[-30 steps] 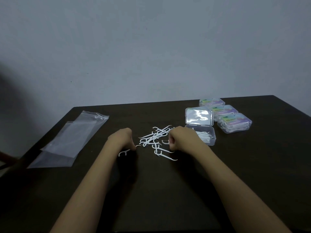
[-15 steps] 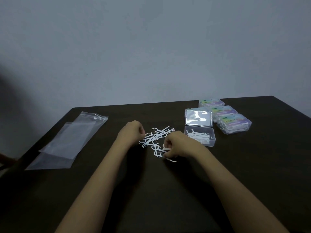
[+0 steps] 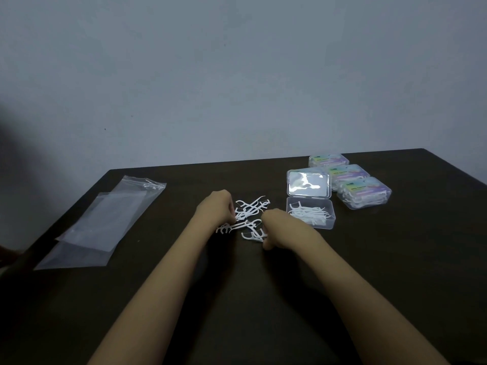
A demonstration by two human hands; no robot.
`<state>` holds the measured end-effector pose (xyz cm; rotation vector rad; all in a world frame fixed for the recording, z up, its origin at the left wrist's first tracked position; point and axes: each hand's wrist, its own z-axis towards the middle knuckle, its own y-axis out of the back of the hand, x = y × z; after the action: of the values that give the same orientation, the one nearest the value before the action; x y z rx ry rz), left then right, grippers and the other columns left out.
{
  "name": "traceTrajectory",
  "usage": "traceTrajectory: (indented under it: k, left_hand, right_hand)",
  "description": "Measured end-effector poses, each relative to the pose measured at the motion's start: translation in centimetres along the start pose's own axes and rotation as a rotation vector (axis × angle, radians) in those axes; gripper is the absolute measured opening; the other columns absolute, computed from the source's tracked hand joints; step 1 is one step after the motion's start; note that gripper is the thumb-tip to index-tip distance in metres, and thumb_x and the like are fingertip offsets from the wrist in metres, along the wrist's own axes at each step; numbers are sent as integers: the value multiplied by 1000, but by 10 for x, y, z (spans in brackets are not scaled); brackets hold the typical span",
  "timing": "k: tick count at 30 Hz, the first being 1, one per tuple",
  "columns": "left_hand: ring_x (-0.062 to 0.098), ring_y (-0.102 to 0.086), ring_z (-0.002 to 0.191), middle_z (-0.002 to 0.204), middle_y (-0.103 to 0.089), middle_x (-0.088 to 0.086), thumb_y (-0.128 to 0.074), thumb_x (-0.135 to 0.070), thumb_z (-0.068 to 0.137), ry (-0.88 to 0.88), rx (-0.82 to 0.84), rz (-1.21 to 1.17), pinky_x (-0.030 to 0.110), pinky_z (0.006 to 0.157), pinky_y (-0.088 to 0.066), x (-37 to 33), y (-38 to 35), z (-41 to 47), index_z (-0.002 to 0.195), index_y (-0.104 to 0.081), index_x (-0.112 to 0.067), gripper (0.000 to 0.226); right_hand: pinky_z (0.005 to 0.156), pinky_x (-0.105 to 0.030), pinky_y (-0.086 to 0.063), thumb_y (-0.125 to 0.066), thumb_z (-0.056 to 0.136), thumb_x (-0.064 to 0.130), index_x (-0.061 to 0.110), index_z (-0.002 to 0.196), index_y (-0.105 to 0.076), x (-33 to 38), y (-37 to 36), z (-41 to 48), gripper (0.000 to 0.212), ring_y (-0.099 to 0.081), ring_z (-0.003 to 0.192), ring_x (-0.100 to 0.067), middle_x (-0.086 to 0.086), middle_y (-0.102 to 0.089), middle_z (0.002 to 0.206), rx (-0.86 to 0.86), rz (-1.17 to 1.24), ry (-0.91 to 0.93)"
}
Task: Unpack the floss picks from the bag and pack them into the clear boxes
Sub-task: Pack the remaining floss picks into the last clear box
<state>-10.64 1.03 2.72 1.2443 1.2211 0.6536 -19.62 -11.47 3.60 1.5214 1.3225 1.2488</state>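
Nearest us, two bare forearms reach out over the dark table [image 3: 395, 272]. The right hand [image 3: 280, 225] is clenched, its fingers [image 3: 264, 234] curled down onto the near edge of the loose floss picks [image 3: 251, 209], and it pinches a couple of white picks there. Just beyond and left of it, the left hand [image 3: 214, 206] has its fingers [image 3: 232, 216] curled too, tips touching the pile's left side; we cannot tell whether they grip a pick or only rest on it. The picks lie tangled between the two sets of fingertips and a little beyond them, too overlapped for us to count.

Right of the right fingers, just beside them, stands one open box [image 3: 325, 222] with more white picks inside, its lid [image 3: 308, 183] propped up behind. Farther right and back sit three closed boxes [image 3: 365, 192] in a row, each full and bearing a coloured label [image 3: 362, 183] whose print is too small for us to read. That makes four clear boxes.

Well to the left of the left fingers lie two clear bags [image 3: 116, 212], overlapping and flat. A plain wall [image 3: 237, 75] rises behind.
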Motion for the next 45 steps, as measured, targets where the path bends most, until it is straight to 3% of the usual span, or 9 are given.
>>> traceTrajectory:
  k: [5, 8, 10, 13, 18, 27, 32, 39, 45]
  left_hand:
    - [24, -64, 91, 95, -68, 8, -64, -9, 78, 9, -14, 73, 31, 72, -49, -7, -1, -1, 72, -62, -13, 7]
    - [24, -63, 91, 97, -66, 8, -64, -11, 80, 12, -9, 89, 31, 73, -48, -9, -1, -2, 88, -66, -9, 8]
    - [24, -64, 90, 95, -67, 8, -63, -10, 81, 6, -8, 84, 31, 73, -49, -8, 0, -2, 86, -66, -9, 6]
    - [24, -66, 84, 90, -69, 9, -60, -5, 79, -1, -44, 69, 31, 71, -52, -6, 4, -1, 77, -68, -8, 8]
    - [15, -63, 70, 81, -69, 6, -61, -7, 82, -65, -77, -25, 22, 58, -47, -7, 15, -3, 80, -71, -6, 10]
    - [7, -53, 58, 69, -58, -1, -58, -14, 90, -289, -112, -192, 17, 54, -43, -52, 21, -2, 87, -67, -5, 14]
    - [6, -51, 56, 68, -59, 1, -59, -11, 88, -379, -130, -225, 17, 56, -41, -87, 7, 8, 89, -68, -3, 12]
    - [23, -64, 87, 95, -69, 12, -61, -7, 85, -454, -48, -116, 30, 78, -51, -118, -21, 13, 102, -69, -4, 18]
    - [19, -63, 91, 103, -68, 6, -65, -15, 84, -405, -127, -160, 34, 86, -51, -102, -13, 16, 106, -69, -11, 23]
  right_hand:
    - [72, -26, -36, -61, 85, 14, 5, 104, -54, -1, 1, -3, 22, -55, 108, -28, -15, -53, 109, 2, -3, 17]
    - [67, -25, -37, -61, 84, 15, 7, 79, -49, -2, 2, -3, 15, -57, 89, -26, -12, -49, 92, -10, -5, 22]
    - [54, -23, -36, -62, 81, 13, 8, 61, -38, -9, 2, 0, 31, -46, 61, -18, -6, -42, 71, -49, 74, 23]
    - [50, -22, -34, -63, 77, 10, -6, 67, -55, -26, 9, 2, 20, -40, 56, -14, -8, -45, 63, -159, 295, 67]
    - [46, -10, -35, -64, 79, 3, 8, 60, -59, -63, 29, -7, 20, -42, 50, -7, 0, -52, 56, -386, 567, 66]
    - [63, -19, -44, -67, 79, 5, -5, 84, -67, -99, 20, 6, 11, -54, 70, -17, -20, -64, 83, -358, 428, -145]
    - [75, -21, -46, -70, 79, 7, 4, 100, -69, -112, 23, 2, 21, -59, 82, -13, -8, -67, 95, -418, 543, -162]
    - [79, -23, -42, -59, 86, 2, 4, 103, -67, -132, 23, 0, 18, -52, 83, -13, -13, -65, 104, -532, 530, -291]
    - [88, -28, -46, -57, 89, 7, 4, 106, -66, -124, 22, 5, 20, -59, 96, -21, -13, -64, 108, -561, 441, -285]
